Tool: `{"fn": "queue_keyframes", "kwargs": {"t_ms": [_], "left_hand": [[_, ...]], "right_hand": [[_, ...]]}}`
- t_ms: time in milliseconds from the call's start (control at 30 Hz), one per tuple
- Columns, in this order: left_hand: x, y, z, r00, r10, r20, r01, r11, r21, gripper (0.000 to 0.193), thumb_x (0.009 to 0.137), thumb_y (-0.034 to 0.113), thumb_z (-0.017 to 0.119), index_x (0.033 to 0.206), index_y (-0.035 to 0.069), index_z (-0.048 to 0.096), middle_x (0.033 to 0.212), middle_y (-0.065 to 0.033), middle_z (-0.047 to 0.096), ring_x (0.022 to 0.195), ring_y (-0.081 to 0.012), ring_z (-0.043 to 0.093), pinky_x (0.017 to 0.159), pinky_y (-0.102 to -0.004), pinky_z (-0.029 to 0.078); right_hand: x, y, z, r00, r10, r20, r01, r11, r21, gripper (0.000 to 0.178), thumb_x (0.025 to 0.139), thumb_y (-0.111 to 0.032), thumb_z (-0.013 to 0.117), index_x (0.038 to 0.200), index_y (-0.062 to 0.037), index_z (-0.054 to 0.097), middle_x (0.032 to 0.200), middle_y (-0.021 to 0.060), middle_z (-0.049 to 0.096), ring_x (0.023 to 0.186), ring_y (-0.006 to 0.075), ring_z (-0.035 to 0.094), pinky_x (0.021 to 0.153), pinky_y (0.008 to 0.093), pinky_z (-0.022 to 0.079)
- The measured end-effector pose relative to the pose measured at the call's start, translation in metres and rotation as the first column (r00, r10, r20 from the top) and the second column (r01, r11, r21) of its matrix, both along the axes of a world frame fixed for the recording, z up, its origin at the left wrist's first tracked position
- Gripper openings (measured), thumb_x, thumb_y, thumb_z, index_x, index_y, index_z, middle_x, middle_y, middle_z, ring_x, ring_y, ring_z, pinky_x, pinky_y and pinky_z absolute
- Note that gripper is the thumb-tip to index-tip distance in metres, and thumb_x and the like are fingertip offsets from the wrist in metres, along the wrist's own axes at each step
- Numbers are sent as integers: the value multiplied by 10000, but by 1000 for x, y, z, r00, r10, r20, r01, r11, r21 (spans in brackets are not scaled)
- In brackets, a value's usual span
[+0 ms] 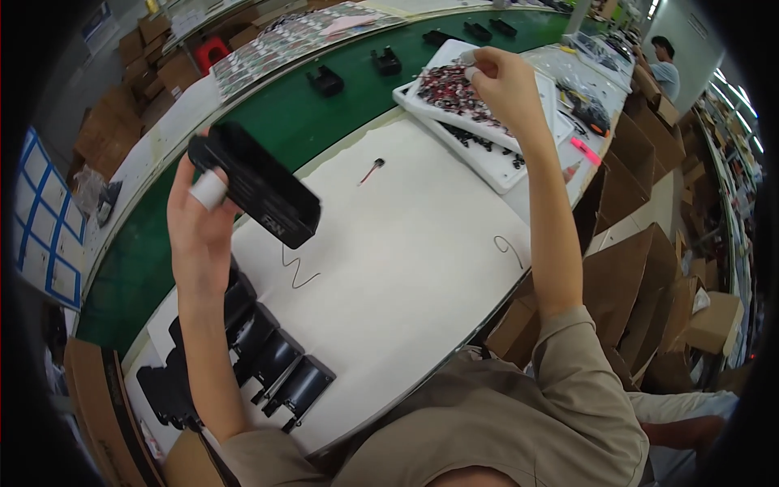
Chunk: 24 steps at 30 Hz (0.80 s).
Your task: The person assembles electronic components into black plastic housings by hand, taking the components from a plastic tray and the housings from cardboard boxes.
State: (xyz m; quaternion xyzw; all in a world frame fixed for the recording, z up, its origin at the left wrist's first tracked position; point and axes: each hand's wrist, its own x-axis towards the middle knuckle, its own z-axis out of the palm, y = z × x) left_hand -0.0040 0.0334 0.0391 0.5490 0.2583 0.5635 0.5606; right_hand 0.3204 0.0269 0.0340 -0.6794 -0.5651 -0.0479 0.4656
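My left hand (203, 215) is wrapped around a black plastic housing (268, 195), held tilted above the white work surface (389, 235). White tape or a finger cot covers one of its fingers. At the upper right, my right hand (503, 81) is pinched together over a white foam tray (515, 140) of small red-and-black wired parts (454, 93). White coverings show on its fingertips; whatever lies between them is too small to make out. One small part with red and black wires (373, 170) rests alone on the work surface.
Several black housings (300, 388) stand by my left forearm. More black housings (326, 81) sit on the green conveyor belt (284, 122) beyond. A second foam tray (503, 180) lies under the first. A pink marker (585, 151) and cardboard boxes (625, 276) are to the right.
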Motion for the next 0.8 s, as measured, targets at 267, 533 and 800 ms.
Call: {"fn": "queue_keyframes", "kwargs": {"t_ms": [267,533,800], "left_hand": [[-15,7,-7,937,-193,291,284,906,-313,531,908,415,211,1161,-2,421,1086,-166,509,941,-328,557,694,-385,509],[-6,12,-16,958,-172,228,253,880,-401,495,890,395,302,1111,-28,434,1004,-164,541,798,-265,580,622,-355,504],[4,6,-16,962,-248,114,273,870,-411,418,851,337,419,1041,-33,454,946,-176,562,709,-228,586,590,-331,511]], "right_hand": [[-87,8,-46,806,572,150,-468,772,-431,226,684,45,472,867,29,603,819,171,593,764,299,554,686,332,444],[-91,11,-67,822,568,31,-484,728,-485,224,671,22,482,842,32,627,781,171,575,743,302,546,679,356,440],[-104,7,-66,826,563,17,-528,784,-326,165,695,-29,552,834,32,618,703,116,534,632,211,509,586,306,411]]}}
